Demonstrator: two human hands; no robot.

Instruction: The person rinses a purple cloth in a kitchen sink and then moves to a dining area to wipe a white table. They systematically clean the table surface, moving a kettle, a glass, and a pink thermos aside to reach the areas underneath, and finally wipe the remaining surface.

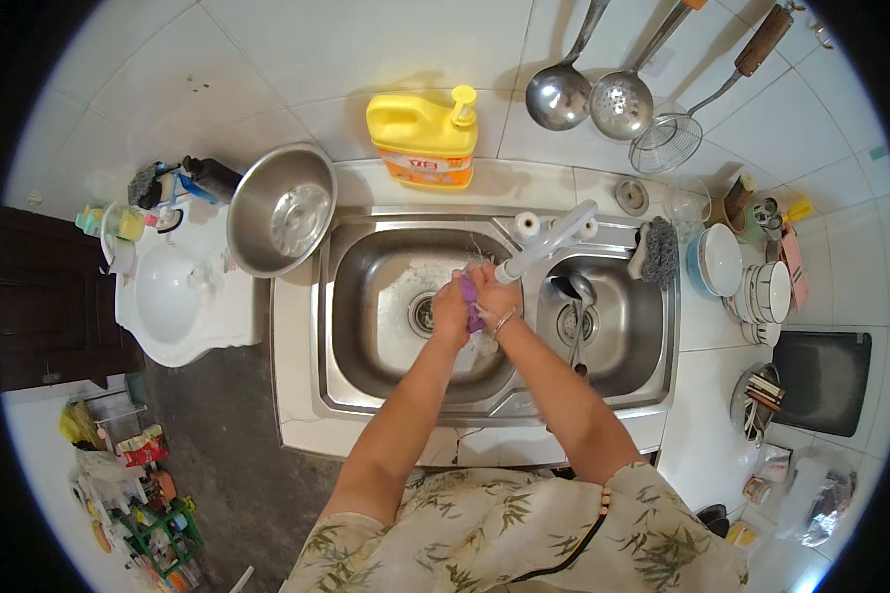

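Observation:
Over the left basin (366, 371) of a steel double sink, both my hands are together beneath the tap (554, 237). Water runs onto them. My left hand (451, 316) is closed round a soft purple cloth (472, 302), which bunches between the palms. From the other side my right hand (497, 295) presses and grips the same cloth; a bracelet sits at that wrist. Some of the cloth is hidden by the fingers, so its full shape does not show. White suds or splashes lie near the drain (422, 312).
Metal spoons (581, 296) lie in the right basin. Behind the sink stands a yellow detergent jug (423, 143); a steel bowl (282, 210) leans at the left. A grey scrubber (658, 252) and stacked bowls (764, 292) sit at right. Ladles (559, 96) hang above.

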